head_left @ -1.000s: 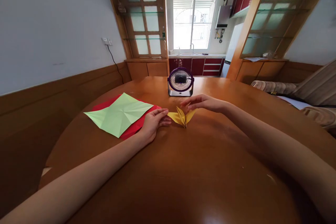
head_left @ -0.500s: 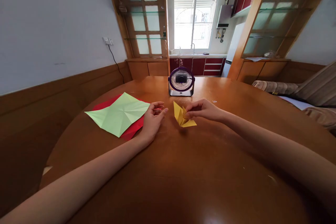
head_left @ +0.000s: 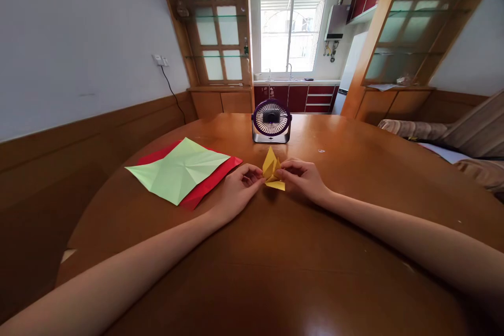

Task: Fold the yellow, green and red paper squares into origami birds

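A folded piece of yellow origami paper (head_left: 270,164) with pointed flaps is held just above the table, between my two hands. My left hand (head_left: 241,189) pinches its left side between thumb and fingers. From the right, my right hand (head_left: 306,176) grips the other side with thumb and forefinger. One point of the yellow paper stands up, and a flap sticks out low at the front. To the left lies a creased light green sheet (head_left: 179,170), spread on top of a red sheet (head_left: 205,189) that it partly covers.
A small purple fan (head_left: 271,119) stands on the wooden table (head_left: 252,273) beyond the yellow paper. At the right edge are striped cushions (head_left: 413,130) and a white sheet (head_left: 444,153). A wall socket with a cord (head_left: 169,84) is at the left.
My left hand has moved right from beside the coloured sheets and taken hold of the yellow paper. The paper has turned, its tall point now more upright. More of the red sheet shows.
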`<control>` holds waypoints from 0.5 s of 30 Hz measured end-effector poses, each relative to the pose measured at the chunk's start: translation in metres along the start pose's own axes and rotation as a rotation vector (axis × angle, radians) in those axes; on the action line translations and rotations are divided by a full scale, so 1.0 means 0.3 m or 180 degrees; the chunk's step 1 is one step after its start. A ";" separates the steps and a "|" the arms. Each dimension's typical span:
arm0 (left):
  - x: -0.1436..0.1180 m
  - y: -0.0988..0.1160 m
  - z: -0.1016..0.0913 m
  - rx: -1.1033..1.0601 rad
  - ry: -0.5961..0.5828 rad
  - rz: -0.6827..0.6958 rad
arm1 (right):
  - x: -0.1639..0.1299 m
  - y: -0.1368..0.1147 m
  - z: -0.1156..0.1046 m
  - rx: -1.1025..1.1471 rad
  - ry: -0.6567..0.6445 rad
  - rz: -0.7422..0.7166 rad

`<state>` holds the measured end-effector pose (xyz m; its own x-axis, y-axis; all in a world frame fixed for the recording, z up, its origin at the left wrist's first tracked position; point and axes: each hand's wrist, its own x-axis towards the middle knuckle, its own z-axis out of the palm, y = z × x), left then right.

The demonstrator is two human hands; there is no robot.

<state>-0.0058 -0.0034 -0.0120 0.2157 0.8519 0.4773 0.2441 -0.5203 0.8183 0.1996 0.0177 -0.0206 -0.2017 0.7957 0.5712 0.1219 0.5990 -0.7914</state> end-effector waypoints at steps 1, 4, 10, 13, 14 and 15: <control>0.000 -0.004 0.000 0.0011 -0.0025 -0.0009 | -0.002 -0.001 0.002 -0.0010 0.0011 -0.0012; 0.000 -0.010 0.001 0.0000 -0.0037 -0.0043 | -0.004 -0.009 0.006 -0.0032 0.0005 -0.0035; 0.001 -0.005 0.003 0.0012 0.0014 -0.0046 | -0.004 -0.014 0.006 -0.0063 0.0025 -0.0098; 0.002 -0.004 0.003 0.0035 0.0025 -0.0103 | -0.004 -0.013 0.005 -0.0066 0.0014 -0.0099; 0.003 -0.005 0.003 0.0045 0.0030 -0.0117 | -0.005 -0.013 0.005 -0.0064 0.0016 -0.0098; 0.003 -0.006 0.003 0.0051 0.0037 -0.0123 | -0.005 -0.012 0.005 -0.0064 0.0019 -0.0098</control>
<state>-0.0053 -0.0017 -0.0132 0.1949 0.8719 0.4493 0.2672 -0.4879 0.8310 0.1980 0.0142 -0.0188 -0.1998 0.7773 0.5965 0.1352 0.6249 -0.7689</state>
